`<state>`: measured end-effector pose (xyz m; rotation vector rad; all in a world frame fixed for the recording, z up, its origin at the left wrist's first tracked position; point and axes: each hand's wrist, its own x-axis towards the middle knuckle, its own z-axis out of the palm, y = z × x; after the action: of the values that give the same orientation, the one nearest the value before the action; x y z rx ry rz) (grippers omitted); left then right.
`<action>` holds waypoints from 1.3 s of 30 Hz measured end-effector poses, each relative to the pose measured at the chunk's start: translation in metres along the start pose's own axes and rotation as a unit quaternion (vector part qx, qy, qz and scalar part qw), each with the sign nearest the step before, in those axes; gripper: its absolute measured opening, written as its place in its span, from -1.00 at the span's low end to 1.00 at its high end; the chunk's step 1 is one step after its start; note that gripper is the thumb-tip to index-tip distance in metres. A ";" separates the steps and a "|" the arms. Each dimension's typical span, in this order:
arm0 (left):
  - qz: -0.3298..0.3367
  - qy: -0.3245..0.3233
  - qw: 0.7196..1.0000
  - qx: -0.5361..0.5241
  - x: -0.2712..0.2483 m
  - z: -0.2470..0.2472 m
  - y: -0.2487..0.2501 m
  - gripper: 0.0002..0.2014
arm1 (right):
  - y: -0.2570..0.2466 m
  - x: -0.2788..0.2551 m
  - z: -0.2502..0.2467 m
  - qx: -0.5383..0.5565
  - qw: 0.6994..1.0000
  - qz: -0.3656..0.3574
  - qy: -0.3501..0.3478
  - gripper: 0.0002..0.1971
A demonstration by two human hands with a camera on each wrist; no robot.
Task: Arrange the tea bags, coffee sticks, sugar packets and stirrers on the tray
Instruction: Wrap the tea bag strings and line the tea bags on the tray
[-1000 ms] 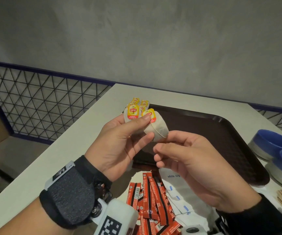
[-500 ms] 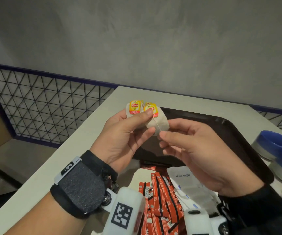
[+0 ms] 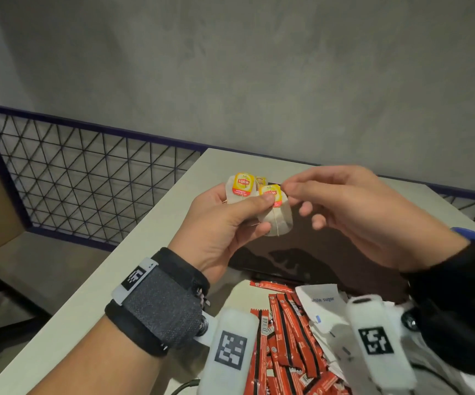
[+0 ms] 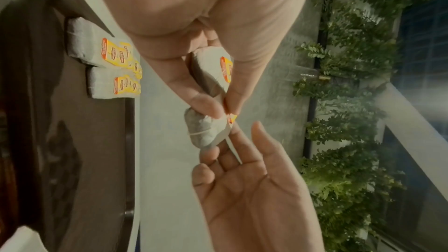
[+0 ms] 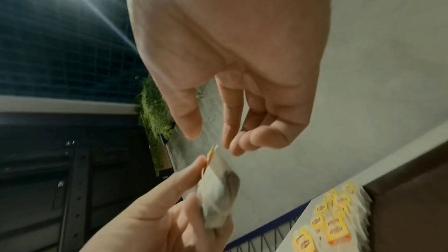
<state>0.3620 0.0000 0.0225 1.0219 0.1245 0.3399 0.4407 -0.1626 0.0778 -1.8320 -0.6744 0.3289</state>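
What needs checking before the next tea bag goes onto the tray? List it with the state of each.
1. Left hand grips the held tea bags under the thumb: ok.
2. Right hand has hold of a bag: not ok; in the right wrist view its fingers are apart, just short of the yellow tag.
3. Held bags separated for a single pick: cannot tell; two tags overlap.
4. Tray has bare floor to receive a bag: ok.
5. Tea bags already at the tray's edge lie in a tidy row: ok.
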 end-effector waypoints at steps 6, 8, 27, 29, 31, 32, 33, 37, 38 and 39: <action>-0.004 0.006 0.999 0.050 0.007 -0.009 -0.002 -0.64 | -0.017 0.027 0.000 -0.128 0.987 0.011 -0.098 -0.90; -0.008 0.012 0.999 0.051 0.008 -0.012 -0.001 -0.67 | -0.016 0.034 0.002 -0.139 0.984 0.022 -0.106 -0.86; -0.011 0.167 0.981 -0.103 0.028 -0.043 0.018 -0.83 | 0.044 0.126 0.040 -0.105 0.943 0.300 -0.099 -0.71; -0.015 0.167 0.982 -0.090 0.029 -0.044 0.017 -0.83 | 0.050 0.130 0.042 -0.098 0.942 0.310 -0.084 -0.77; -0.017 0.168 0.982 -0.081 0.030 -0.045 0.017 -0.84 | 0.055 0.133 0.043 -0.095 0.941 0.315 -0.076 -0.76; -0.017 0.169 0.982 -0.079 0.030 -0.045 0.017 -0.84 | 0.058 0.134 0.043 -0.093 0.941 0.316 -0.075 -0.74; -0.018 0.171 0.982 -0.077 0.031 -0.045 0.016 -0.83 | 0.060 0.135 0.043 -0.090 0.941 0.316 -0.078 -0.70; -0.020 0.176 0.981 -0.076 0.030 -0.044 0.015 -0.84 | 0.062 0.135 0.041 -0.083 0.945 0.305 -0.080 -0.53; -0.021 0.178 0.981 -0.077 0.030 -0.043 0.015 -0.85 | 0.061 0.133 0.041 -0.096 0.946 0.297 -0.082 -0.54; -0.020 0.181 0.980 -0.078 0.030 -0.043 0.015 -0.86 | 0.060 0.131 0.040 -0.113 0.946 0.290 -0.089 -0.55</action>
<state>0.3759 0.0522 0.0144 0.7925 0.4400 0.4891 0.5413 -0.0684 0.0200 -2.2219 -0.2826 0.8399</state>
